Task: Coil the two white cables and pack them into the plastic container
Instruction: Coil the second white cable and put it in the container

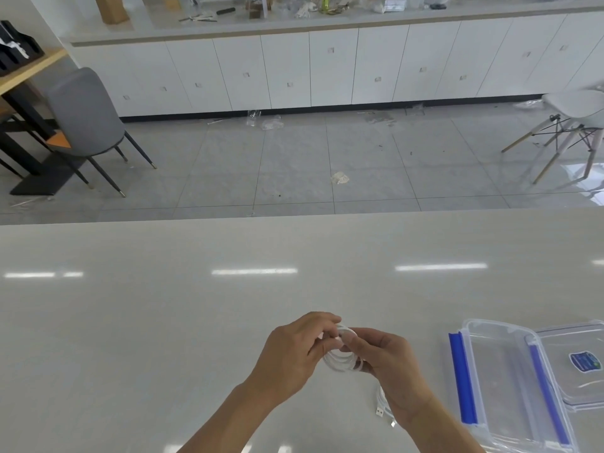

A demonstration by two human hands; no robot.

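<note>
A white cable [340, 359] is wound into a small round coil, held above the table between both hands. My left hand [294, 354] pinches the coil's top left side. My right hand [385, 364] grips its right side. A second white cable [383, 405] with a USB plug lies on the table beneath my right wrist, partly hidden by it. The clear plastic container [496, 380] with blue clip sides stands open at the lower right, nothing visible inside.
The container's clear lid [575, 384], with a blue label, lies just right of the container. The white table [228, 305] stretches wide ahead and to the left. Beyond its far edge are floor, chairs and cabinets.
</note>
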